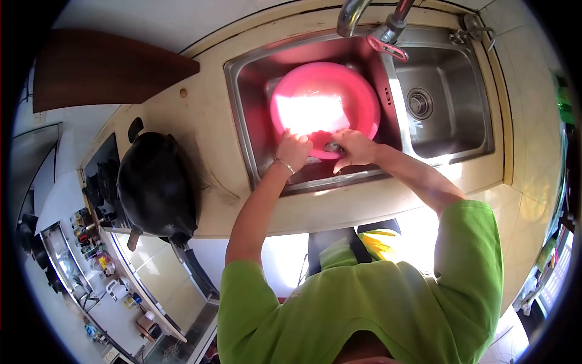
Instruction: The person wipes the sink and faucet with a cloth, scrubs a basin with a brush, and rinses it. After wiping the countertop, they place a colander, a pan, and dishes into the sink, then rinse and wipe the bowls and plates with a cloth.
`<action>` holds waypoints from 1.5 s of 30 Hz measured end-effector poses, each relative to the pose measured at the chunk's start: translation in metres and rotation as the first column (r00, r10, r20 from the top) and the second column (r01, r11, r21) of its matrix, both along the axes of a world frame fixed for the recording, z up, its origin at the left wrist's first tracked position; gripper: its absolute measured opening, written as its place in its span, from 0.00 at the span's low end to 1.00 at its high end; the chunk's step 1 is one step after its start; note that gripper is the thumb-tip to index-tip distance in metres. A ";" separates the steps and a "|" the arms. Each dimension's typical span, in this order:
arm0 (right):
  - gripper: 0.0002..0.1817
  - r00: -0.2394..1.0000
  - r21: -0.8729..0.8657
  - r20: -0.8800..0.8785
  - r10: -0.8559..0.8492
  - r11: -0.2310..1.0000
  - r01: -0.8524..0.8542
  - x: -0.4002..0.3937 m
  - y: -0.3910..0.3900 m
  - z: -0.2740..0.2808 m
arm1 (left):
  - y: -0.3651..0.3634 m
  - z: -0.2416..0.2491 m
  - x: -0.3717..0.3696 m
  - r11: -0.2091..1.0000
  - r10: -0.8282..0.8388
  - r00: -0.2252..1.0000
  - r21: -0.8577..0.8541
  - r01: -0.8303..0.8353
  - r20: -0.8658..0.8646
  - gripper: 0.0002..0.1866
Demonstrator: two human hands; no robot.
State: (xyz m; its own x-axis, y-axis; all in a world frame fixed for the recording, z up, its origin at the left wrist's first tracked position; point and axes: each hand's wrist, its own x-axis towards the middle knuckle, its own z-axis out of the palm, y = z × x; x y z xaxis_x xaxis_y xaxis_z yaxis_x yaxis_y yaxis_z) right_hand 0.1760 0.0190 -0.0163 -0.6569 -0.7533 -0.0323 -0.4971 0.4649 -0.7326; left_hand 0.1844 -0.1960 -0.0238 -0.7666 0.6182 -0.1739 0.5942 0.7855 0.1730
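A round pink basin (368, 103) stands in the left sink bowl, with strong glare over its inside. My left hand (294, 150) has its fingers curled over the basin's near rim. Just to its right, my right hand (356, 147) is closed around a small grey, shiny thing (333, 147) against the same rim, its thumb outside the basin. What that thing is cannot be made out. Glare partly hides the fingertips of my left hand.
The steel sink's right bowl (442, 91) has a drain. A faucet (350, 18) and a pink-looped item (387, 47) are above the divider. On the left, a black wok (154, 182) rests on the counter (215, 139), near a dark brown panel (109, 67).
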 end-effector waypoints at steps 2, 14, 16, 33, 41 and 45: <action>0.19 0.980 -0.212 0.131 -0.152 0.961 0.177 -0.004 0.015 0.013 | 0.001 -0.001 0.008 0.993 -0.077 0.991 0.078 0.086 -0.114 0.03; 0.10 0.605 -0.112 0.629 -0.487 0.714 0.691 -0.011 0.079 0.075 | 0.012 0.031 0.027 0.900 0.312 0.947 0.296 -0.320 0.075 0.07; 0.11 0.711 0.259 0.210 -0.671 0.739 0.622 -0.006 0.062 0.076 | 0.012 0.031 0.029 0.884 0.333 0.938 0.312 -0.348 0.100 0.09; 0.14 0.974 0.616 0.152 -0.169 0.787 0.040 -0.041 -0.045 -0.084 | -0.019 0.051 0.036 0.325 0.553 0.645 0.576 -0.750 0.528 0.09; 0.17 0.894 0.412 -0.352 0.277 0.904 -0.117 -0.056 -0.073 -0.104 | -0.026 0.071 0.031 0.039 0.572 0.516 0.607 -0.794 0.638 0.11; 0.06 0.708 0.086 -0.682 0.184 0.981 -0.172 -0.060 -0.096 -0.159 | -0.039 0.077 0.028 -0.044 0.597 0.478 0.621 -0.783 0.644 0.11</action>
State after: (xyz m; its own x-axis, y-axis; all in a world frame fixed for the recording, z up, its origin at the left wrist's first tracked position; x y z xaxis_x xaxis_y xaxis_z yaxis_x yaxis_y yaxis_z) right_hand 0.1156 -0.0768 -0.1750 -0.3579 -0.8617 0.3596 -0.9336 0.3238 -0.1534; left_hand 0.2120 -0.2347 0.0528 -0.9195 -0.3456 -0.1875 -0.2616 0.1818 0.9479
